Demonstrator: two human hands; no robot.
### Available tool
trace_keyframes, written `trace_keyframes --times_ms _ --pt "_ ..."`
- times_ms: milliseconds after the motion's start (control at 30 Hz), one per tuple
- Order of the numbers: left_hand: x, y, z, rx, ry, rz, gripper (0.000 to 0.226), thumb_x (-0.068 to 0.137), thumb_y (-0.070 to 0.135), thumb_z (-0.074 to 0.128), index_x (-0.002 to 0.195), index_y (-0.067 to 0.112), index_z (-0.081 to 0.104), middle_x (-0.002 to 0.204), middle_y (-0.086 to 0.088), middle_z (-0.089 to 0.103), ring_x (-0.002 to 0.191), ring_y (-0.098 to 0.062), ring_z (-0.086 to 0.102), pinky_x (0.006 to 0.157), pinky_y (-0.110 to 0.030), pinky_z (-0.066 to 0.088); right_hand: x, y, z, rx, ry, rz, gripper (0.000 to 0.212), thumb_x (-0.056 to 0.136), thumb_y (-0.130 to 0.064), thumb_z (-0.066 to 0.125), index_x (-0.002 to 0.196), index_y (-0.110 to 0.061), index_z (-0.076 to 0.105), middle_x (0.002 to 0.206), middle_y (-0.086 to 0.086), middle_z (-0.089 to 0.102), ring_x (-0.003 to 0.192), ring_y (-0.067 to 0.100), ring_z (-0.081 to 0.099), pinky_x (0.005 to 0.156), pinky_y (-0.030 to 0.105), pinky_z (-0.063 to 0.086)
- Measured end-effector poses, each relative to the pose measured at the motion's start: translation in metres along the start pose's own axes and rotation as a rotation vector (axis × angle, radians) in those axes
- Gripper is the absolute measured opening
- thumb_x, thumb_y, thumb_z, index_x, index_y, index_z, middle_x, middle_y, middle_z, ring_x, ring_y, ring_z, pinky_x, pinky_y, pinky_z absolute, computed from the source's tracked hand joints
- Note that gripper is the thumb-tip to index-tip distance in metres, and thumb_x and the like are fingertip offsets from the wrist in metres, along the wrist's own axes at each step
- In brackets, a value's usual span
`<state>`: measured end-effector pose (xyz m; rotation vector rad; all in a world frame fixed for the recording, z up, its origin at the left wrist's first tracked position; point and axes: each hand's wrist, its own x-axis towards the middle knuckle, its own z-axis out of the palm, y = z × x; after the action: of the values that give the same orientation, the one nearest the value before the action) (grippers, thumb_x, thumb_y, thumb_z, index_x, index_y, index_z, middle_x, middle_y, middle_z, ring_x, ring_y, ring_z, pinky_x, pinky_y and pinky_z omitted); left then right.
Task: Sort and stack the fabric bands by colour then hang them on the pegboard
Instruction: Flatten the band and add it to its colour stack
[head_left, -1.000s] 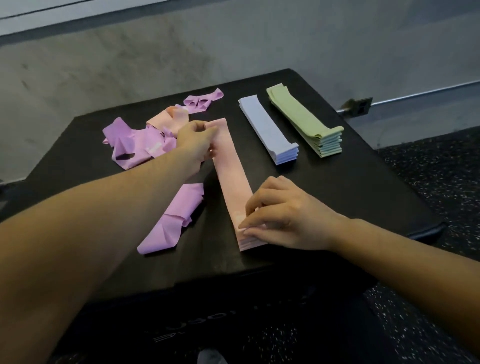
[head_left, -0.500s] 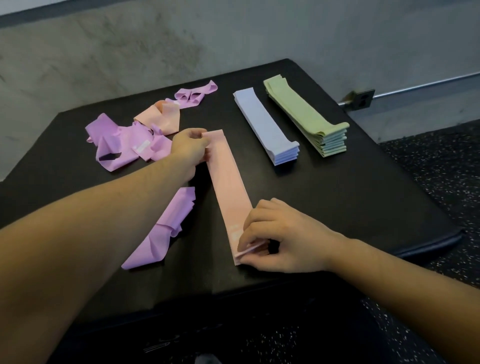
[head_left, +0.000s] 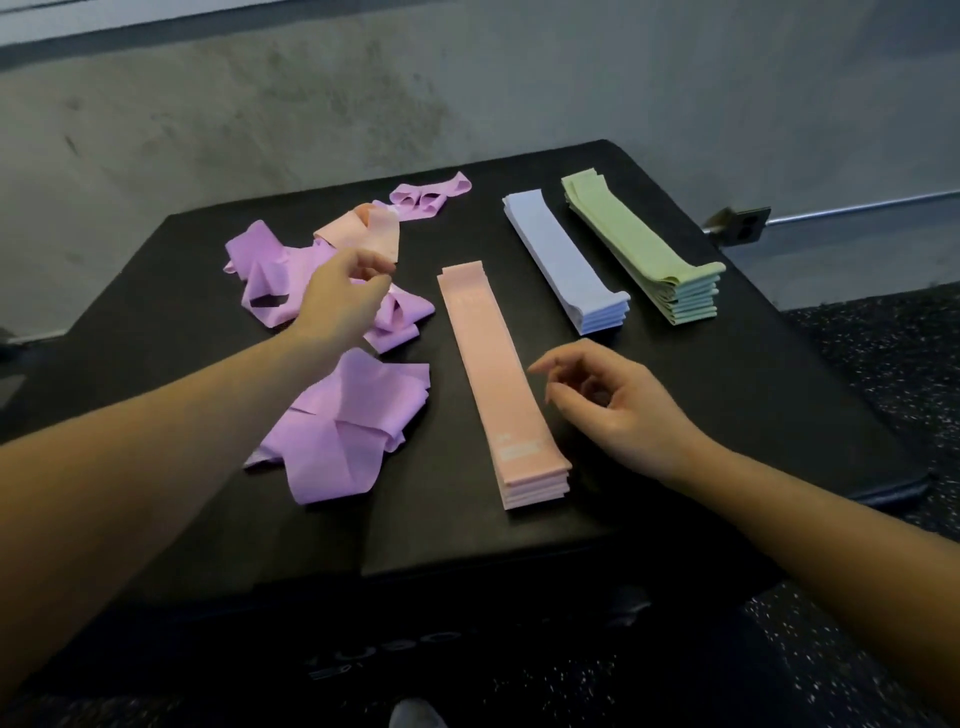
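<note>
A black counter (head_left: 727, 415) stands against a grey concrete wall (head_left: 311, 104), on speckled flooring (head_left: 883, 353). The pink stack (head_left: 498, 384) lies mid-counter, loose purple bands (head_left: 343, 426) to its left. Both hands hover beside it, left hand (head_left: 337, 306) and right hand (head_left: 618, 410), each grip apparently released.

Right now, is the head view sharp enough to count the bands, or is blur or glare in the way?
Head view: soft even light, no glare; wide-angle bend at the edges. The left hand is motion-blurred. The pink stack shows its layers; the blue stack and green stack are softer.

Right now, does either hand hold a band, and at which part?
No. The left hand hovers over loose bands and the right hand beside the pink stack; both hold nothing.
</note>
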<state>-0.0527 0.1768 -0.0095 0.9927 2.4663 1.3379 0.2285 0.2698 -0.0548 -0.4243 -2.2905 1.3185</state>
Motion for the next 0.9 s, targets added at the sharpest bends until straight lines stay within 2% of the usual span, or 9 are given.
trace_keyframes --times_ms 133,233,367,433,500,567,667,800,900 --pt "-0.01 -0.04 -0.029 0.183 -0.032 0.123 0.016 0.097 0.012 0.055 0.106 0.018 0.068 0.107 0.0 0.063 0.091 -0.015 0.06 0.072 -0.028 0.049 0.02 -0.012 -0.001 -0.083 -0.007 0.015 0.028 0.097 -0.017 0.061 0.11 -0.042 0.061 0.095 -0.011 0.063 0.087 0.011 0.06 0.076 0.022 0.051" --pt "-0.005 -0.068 -0.042 0.248 0.004 0.199 0.015 0.095 0.012 0.06 0.103 0.021 0.068 0.114 0.003 0.057 0.104 -0.013 0.055 0.089 -0.028 0.044 0.047 -0.021 0.003 -0.157 -0.015 0.016 0.025 0.097 -0.02 0.061 0.109 -0.043 0.06 0.095 -0.013 0.062 0.088 0.005 0.059 0.076 0.017 0.05" --pt "0.013 -0.093 -0.05 0.344 0.013 0.254 0.022 0.094 0.021 0.062 0.115 0.02 0.066 0.125 0.001 0.059 0.115 -0.017 0.052 0.097 -0.033 0.04 0.091 -0.029 0.015 -0.238 -0.015 0.001 0.023 0.097 -0.02 0.059 0.107 -0.041 0.062 0.093 -0.016 0.061 0.087 0.001 0.057 0.076 0.016 0.047" --pt "0.024 -0.1 -0.051 0.446 0.011 0.358 0.037 0.09 0.032 0.056 0.123 0.018 0.065 0.13 -0.002 0.06 0.123 -0.023 0.052 0.104 -0.041 0.039 0.114 -0.034 0.024 -0.277 -0.032 -0.019 0.024 0.098 -0.019 0.056 0.107 -0.04 0.063 0.1 -0.018 0.063 0.087 -0.002 0.056 0.075 0.011 0.044" --pt "0.038 -0.109 -0.051 0.57 -0.049 0.403 0.054 0.087 0.046 0.045 0.134 0.023 0.06 0.143 -0.004 0.054 0.138 -0.027 0.043 0.117 -0.05 0.026 0.14 -0.036 0.033 -0.325 -0.051 -0.032 0.024 0.1 -0.018 0.054 0.11 -0.035 0.066 0.107 -0.015 0.064 0.087 -0.003 0.056 0.073 0.007 0.042" --pt "0.054 -0.122 -0.05 0.639 -0.142 0.356 0.052 0.094 0.051 0.045 0.142 0.034 0.053 0.155 -0.002 0.042 0.147 -0.027 0.031 0.12 -0.051 0.015 0.169 -0.035 0.043 -0.399 -0.083 -0.034 0.024 0.1 -0.017 0.053 0.113 -0.032 0.066 0.108 -0.013 0.061 0.093 0.0 0.057 0.075 0.007 0.043" --pt "0.064 -0.138 -0.046 0.605 -0.2 0.358 0.042 0.1 0.05 0.045 0.14 0.041 0.054 0.152 0.003 0.047 0.142 -0.018 0.039 0.117 -0.047 0.028 0.214 -0.03 0.058 -0.487 -0.138 -0.012 0.027 0.099 -0.016 0.052 0.119 -0.03 0.065 0.113 -0.01 0.059 0.095 0.005 0.059 0.083 0.019 0.049" --pt "0.063 -0.147 -0.044 0.539 -0.141 0.399 0.046 0.093 0.053 0.037 0.126 0.036 0.064 0.134 0.013 0.06 0.124 -0.011 0.053 0.107 -0.043 0.042 0.272 -0.02 0.079 -0.597 -0.198 0.03 0.037 0.097 -0.014 0.05 0.132 -0.022 0.06 0.128 -0.003 0.06 0.102 0.008 0.056 0.083 0.022 0.041" --pt "0.063 -0.147 -0.042 0.526 -0.092 0.427 0.041 0.092 0.046 0.043 0.119 0.028 0.068 0.127 0.011 0.064 0.117 -0.013 0.055 0.105 -0.039 0.042 0.31 -0.008 0.094 -0.616 -0.213 0.053 0.042 0.097 -0.032 0.057 0.138 -0.022 0.055 0.133 -0.001 0.059 0.109 0.015 0.056 0.086 0.025 0.037"
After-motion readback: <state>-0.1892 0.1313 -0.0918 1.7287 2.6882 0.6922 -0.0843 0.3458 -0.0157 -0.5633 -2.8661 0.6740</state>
